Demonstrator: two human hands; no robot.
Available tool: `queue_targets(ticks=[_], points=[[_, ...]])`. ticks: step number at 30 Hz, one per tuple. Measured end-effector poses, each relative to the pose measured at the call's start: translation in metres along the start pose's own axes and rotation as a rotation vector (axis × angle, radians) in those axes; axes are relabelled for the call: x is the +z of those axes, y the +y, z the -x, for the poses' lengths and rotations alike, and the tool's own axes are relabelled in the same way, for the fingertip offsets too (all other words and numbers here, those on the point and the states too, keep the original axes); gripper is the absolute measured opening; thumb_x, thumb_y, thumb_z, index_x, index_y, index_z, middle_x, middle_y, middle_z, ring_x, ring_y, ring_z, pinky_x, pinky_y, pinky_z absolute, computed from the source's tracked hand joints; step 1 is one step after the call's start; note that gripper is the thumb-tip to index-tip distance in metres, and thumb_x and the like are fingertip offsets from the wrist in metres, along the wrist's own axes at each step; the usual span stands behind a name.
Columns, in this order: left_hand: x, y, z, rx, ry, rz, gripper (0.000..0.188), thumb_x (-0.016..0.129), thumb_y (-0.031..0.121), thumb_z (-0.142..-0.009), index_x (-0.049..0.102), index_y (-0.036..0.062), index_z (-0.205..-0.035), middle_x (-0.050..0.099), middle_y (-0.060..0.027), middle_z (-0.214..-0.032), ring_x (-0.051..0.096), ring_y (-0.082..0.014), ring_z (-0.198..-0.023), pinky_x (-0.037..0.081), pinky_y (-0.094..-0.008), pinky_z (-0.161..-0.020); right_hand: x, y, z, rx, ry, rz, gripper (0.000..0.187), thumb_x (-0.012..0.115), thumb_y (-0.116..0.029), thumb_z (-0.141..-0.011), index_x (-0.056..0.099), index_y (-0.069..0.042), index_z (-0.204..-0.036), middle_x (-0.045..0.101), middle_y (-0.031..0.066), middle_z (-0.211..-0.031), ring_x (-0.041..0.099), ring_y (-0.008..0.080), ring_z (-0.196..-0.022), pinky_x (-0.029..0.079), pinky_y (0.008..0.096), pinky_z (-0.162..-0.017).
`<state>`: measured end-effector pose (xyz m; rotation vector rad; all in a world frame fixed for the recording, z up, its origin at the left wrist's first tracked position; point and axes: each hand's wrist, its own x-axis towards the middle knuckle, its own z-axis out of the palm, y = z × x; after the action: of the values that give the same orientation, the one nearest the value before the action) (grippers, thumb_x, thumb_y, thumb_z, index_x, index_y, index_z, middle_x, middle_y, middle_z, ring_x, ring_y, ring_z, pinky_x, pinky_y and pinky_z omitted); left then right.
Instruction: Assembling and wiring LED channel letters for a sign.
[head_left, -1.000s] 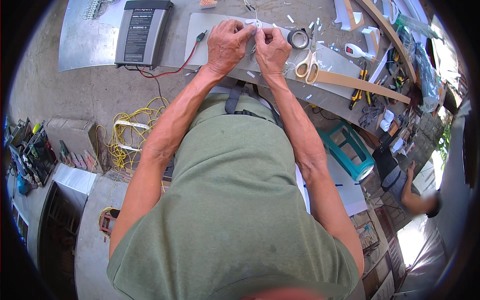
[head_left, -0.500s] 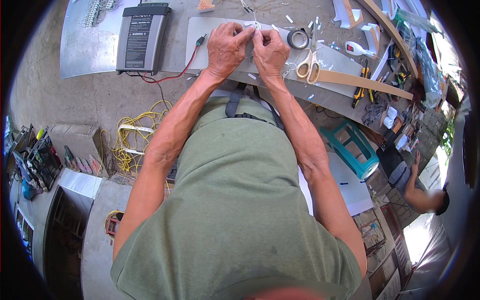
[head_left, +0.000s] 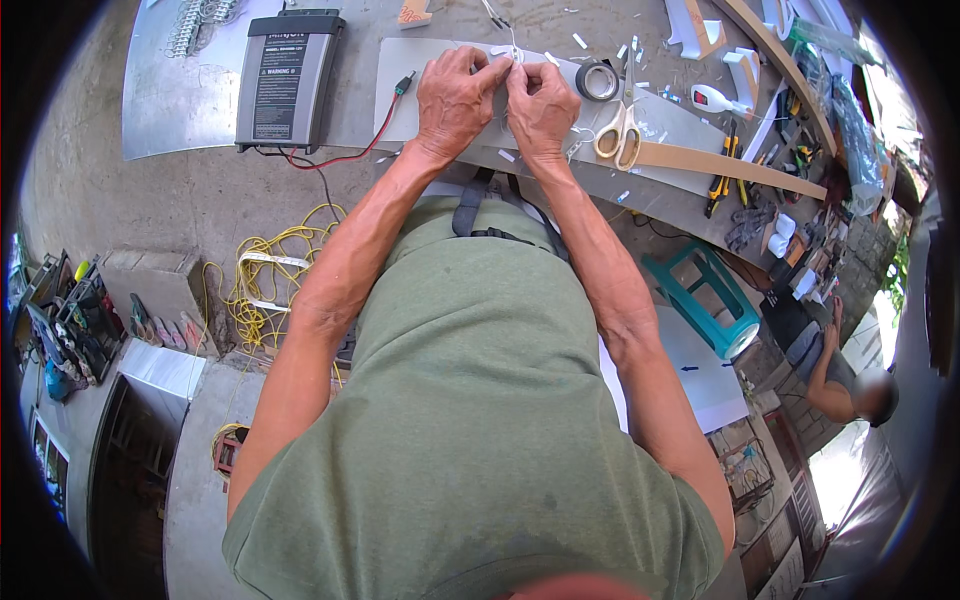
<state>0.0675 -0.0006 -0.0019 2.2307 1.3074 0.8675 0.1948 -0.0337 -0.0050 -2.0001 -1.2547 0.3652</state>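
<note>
Both my hands meet over a flat pale panel (head_left: 400, 60) at the far side of the view. My left hand (head_left: 455, 100) is closed, thumb and forefinger pinched at the end of a thin white wire (head_left: 514, 42). My right hand (head_left: 541, 105) pinches the same spot from the other side, its fingertips almost touching the left ones. A small white piece shows at the fingertips, partly hidden, so its kind is unclear. Black tape (head_left: 597, 80) lies just right of my right hand, beside cream-handled scissors (head_left: 618, 138).
A grey power supply box (head_left: 290, 80) sits left, its red-and-black lead ending in a green connector (head_left: 403, 84). To the right are a white bottle (head_left: 715, 98), a brown strip (head_left: 720, 165) and a cutter knife (head_left: 722, 175). A teal stool (head_left: 700, 295) and another person (head_left: 825, 370) are farther right.
My hands keep the same pinch on the white wire, with barely any movement. The person at the right has shifted slightly.
</note>
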Motion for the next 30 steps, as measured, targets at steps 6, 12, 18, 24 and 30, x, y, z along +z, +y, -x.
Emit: queue_targets(ticks=[6, 12, 18, 24, 30], points=[[0.0004, -0.0013, 0.0008, -0.005, -0.003, 0.009, 0.031, 0.073, 0.012, -0.082, 0.076, 0.0195, -0.112, 0.061, -0.0027, -0.090, 0.060, -0.0234, -0.085, 0.046, -0.0384, -0.074, -0.0005, -0.0013, -0.0001, 0.010, -0.006, 0.003, 0.016, 0.074, -0.017, -0.084, 0.066, -0.004, -0.079, 0.068, 0.0120, -0.072, 0.068, 0.0302, -0.065, 0.051, 0.0415, -0.060], [0.0007, -0.0007, 0.0008, -0.005, -0.001, 0.010, 0.031, 0.073, 0.011, -0.082, 0.076, 0.0195, -0.112, 0.062, -0.0028, -0.090, 0.060, -0.0236, -0.086, 0.046, -0.0385, -0.074, -0.0015, -0.0022, -0.0001, 0.008, -0.001, -0.008, 0.016, 0.074, -0.017, -0.083, 0.066, -0.004, -0.079, 0.068, 0.0117, -0.072, 0.068, 0.0300, -0.065, 0.051, 0.0415, -0.060], [0.0015, -0.0007, 0.0007, -0.006, 0.007, 0.017, 0.029, 0.072, 0.011, -0.083, 0.075, 0.0190, -0.111, 0.062, -0.0028, -0.091, 0.060, -0.0234, -0.086, 0.044, -0.0384, -0.075, -0.0001, -0.0011, 0.0006, 0.004, 0.000, -0.006, 0.016, 0.073, -0.017, -0.084, 0.065, -0.005, -0.078, 0.068, 0.0115, -0.072, 0.067, 0.0306, -0.067, 0.050, 0.0424, -0.061], [0.0012, 0.0002, -0.0007, -0.013, 0.014, 0.034, 0.030, 0.074, 0.010, -0.082, 0.075, 0.0169, -0.111, 0.064, -0.0041, -0.091, 0.061, -0.0242, -0.087, 0.045, -0.0387, -0.075, -0.0017, -0.0039, 0.0013, -0.017, 0.003, 0.010, 0.014, 0.073, -0.016, -0.083, 0.064, -0.006, -0.078, 0.067, 0.0108, -0.072, 0.067, 0.0312, -0.068, 0.050, 0.0429, -0.061], [-0.0004, 0.0023, -0.0017, -0.024, -0.012, 0.026, 0.029, 0.074, 0.010, -0.082, 0.076, 0.0162, -0.111, 0.064, -0.0043, -0.090, 0.061, -0.0238, -0.087, 0.044, -0.0381, -0.074, -0.0012, -0.0027, 0.0022, -0.023, 0.006, 0.007, 0.013, 0.073, -0.014, -0.083, 0.064, -0.007, -0.078, 0.066, 0.0098, -0.072, 0.066, 0.0309, -0.069, 0.050, 0.0430, -0.061]])
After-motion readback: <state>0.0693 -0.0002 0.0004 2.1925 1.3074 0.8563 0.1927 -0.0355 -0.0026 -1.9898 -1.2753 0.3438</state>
